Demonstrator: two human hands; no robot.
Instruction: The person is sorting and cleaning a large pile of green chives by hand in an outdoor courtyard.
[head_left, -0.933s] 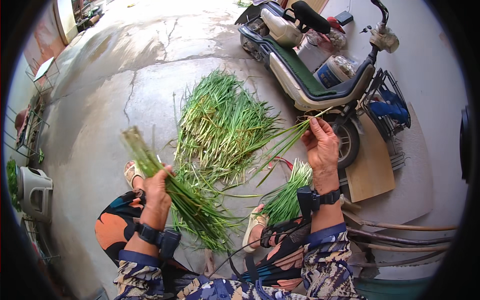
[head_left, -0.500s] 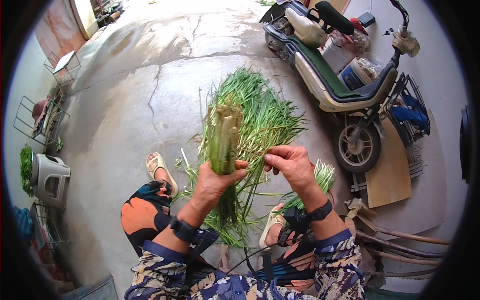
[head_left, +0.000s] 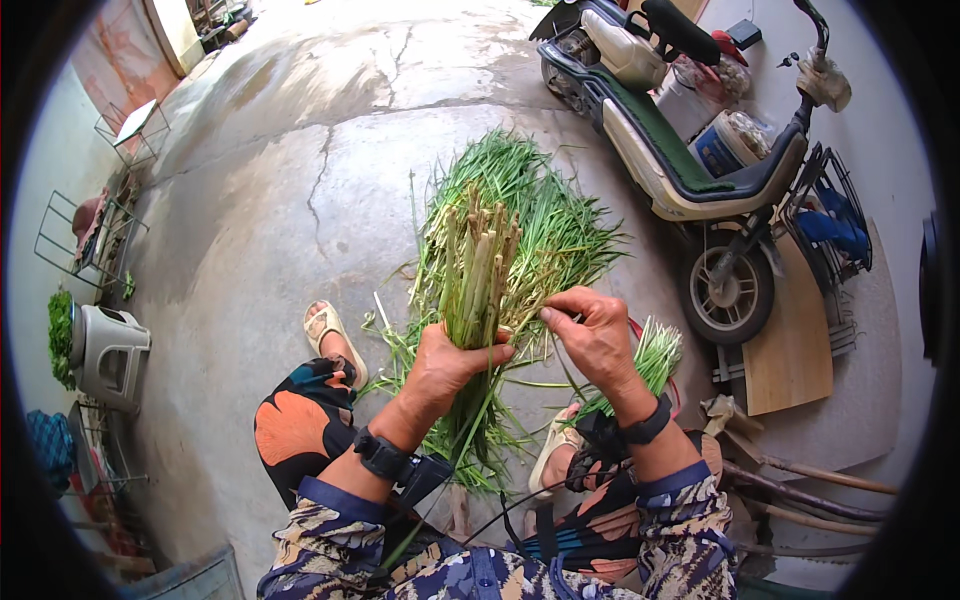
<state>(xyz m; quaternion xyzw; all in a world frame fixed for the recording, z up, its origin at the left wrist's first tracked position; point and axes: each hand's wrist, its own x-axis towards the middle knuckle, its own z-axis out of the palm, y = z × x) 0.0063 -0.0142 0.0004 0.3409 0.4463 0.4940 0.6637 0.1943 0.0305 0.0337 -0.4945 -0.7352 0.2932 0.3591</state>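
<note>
My left hand (head_left: pixel 446 365) is wrapped round an upright bunch of garlic chives (head_left: pixel 478 270), thumb across the front. The bunch's pale, brownish cut ends point up and its green leaves hang below the fist. Just right of it, my right hand (head_left: pixel 597 335) pinches a thin chive strand (head_left: pixel 540 303) between thumb and forefinger. Behind the bunch, a large heap of chives (head_left: pixel 570 235) lies on the concrete floor. A smaller bundle of chives (head_left: pixel 655 358), white ends up, lies by my right forearm.
A cream electric scooter (head_left: pixel 690 190) stands at the right, with a tub (head_left: pixel 722 148) on its footboard. Beside its front wheel is a wooden board (head_left: pixel 790 350). Long handles (head_left: pixel 820 490) lie lower right. A grey stool (head_left: pixel 112 355) and wire racks (head_left: pixel 85 235) line the left wall.
My left hand and the bunch have shifted slightly right, and the bunch's upper ends now lean right and look more spread. My right hand stays beside it, still pinching. The whole view has shifted a little.
</note>
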